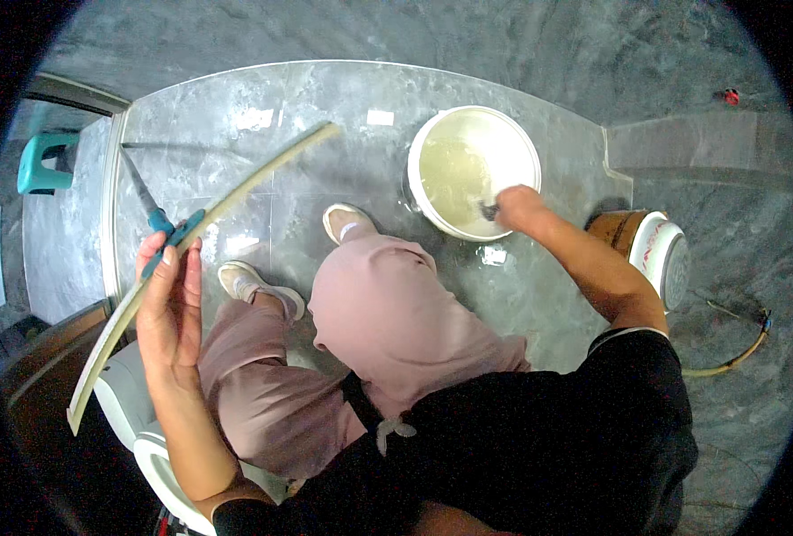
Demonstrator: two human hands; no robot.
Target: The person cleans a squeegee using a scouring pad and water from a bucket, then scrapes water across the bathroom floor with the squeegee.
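Note:
My left hand [172, 288] grips the blue joint of a long-handled floor squeegee [262, 181] near the middle of its pale blade. The handle of the squeegee runs away from the joint toward the door frame. At the rim of a white bucket [418, 191], my right hand [522, 209] holds a dark object [489, 211], too hidden by the fingers and the bucket's inside to name. Yellowish, cloudy water [453, 167] stands in the bucket.
A turquoise plastic stool [41, 164] stands beyond the door sill at the left. A white toilet [125, 395] is at the lower left. To the right are a wooden tub [614, 231], a white basin [656, 261] and a yellowish hose [731, 365]. The grey floor tiles [189, 174] look wet.

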